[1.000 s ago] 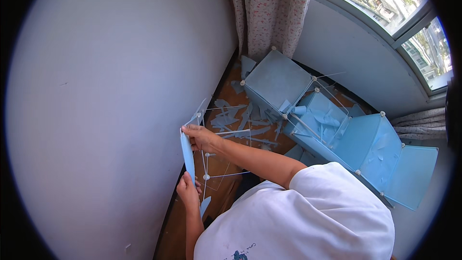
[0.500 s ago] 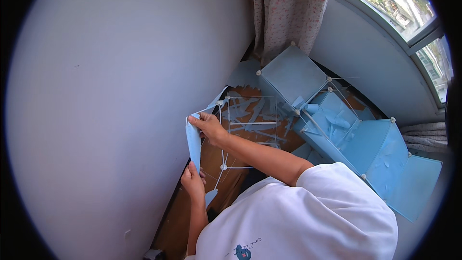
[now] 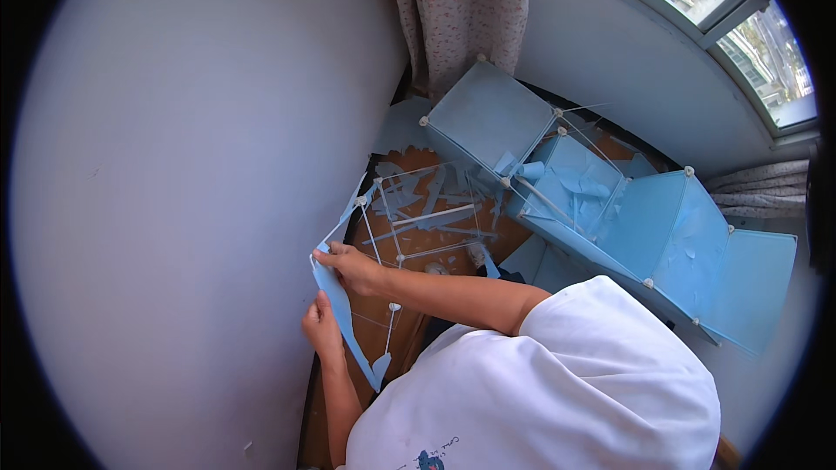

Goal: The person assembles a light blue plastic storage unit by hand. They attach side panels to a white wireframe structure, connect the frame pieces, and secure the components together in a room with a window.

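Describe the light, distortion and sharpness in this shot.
Head view: daylight from the window at upper right lights the blue panels; the fisheye bends the wall edge and blacks out the corners; both the left hand and right hand look sharp, without motion blur.

The view sits higher and further right than a second ago, so the blue panel cabinet (image 3: 610, 200) and the curtain (image 3: 461, 9) take up more of the picture. The right hand (image 3: 348, 265) rides higher along the torn blue panel strip (image 3: 335, 305), near its top end. The left hand (image 3: 322, 331) stays low on the strip, slightly nearer the right one.
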`<state>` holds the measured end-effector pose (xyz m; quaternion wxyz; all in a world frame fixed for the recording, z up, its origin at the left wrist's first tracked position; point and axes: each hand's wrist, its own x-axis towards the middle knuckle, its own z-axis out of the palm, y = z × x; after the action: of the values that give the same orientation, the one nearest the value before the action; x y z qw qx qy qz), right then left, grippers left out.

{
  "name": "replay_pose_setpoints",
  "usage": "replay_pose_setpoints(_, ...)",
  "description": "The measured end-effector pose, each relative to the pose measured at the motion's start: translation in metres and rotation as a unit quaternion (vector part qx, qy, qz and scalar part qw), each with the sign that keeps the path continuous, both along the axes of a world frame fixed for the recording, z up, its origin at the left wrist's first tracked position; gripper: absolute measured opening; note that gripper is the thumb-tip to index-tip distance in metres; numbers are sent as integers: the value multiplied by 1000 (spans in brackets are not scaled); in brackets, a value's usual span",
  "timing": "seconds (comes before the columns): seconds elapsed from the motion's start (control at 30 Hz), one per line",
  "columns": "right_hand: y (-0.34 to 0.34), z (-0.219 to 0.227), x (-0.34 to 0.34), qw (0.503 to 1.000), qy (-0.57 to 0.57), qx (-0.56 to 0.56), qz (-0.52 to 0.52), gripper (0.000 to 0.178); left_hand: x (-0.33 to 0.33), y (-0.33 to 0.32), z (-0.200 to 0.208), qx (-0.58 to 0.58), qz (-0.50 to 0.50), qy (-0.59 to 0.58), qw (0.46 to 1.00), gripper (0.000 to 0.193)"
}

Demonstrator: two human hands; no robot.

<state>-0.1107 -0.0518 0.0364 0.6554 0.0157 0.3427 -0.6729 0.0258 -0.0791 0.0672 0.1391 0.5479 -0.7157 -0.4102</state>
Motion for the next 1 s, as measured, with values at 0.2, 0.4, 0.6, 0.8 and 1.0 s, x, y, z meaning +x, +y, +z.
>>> replay_pose_setpoints(0.2, 13, -15, 13, 985, -160, -41, -51, 24, -30, 5, 2, -174, -81, -59, 980, 27)
replay_pose_setpoints(0.4, 23, -28, 10, 1000, 18, -10, 1, 46, -32, 17, -11, -208, -91, -41, 973, 27)
replay_pose_setpoints(0.6, 31, -37, 9, 998, 66, -25, 0, 42, -64, 22, 0, -139, -82, -16, 987, 34)
replay_pose_setpoints(0.8, 21, -40, 7, 993, 115, 13, -35, 39, -60, 4, -10, -25, -24, 50, 998, 37)
replay_pose_setpoints(1.0, 12, -43, 17, 976, 197, 68, -70, 44, -66, 7, -6, 8, 26, 79, 997, 40)
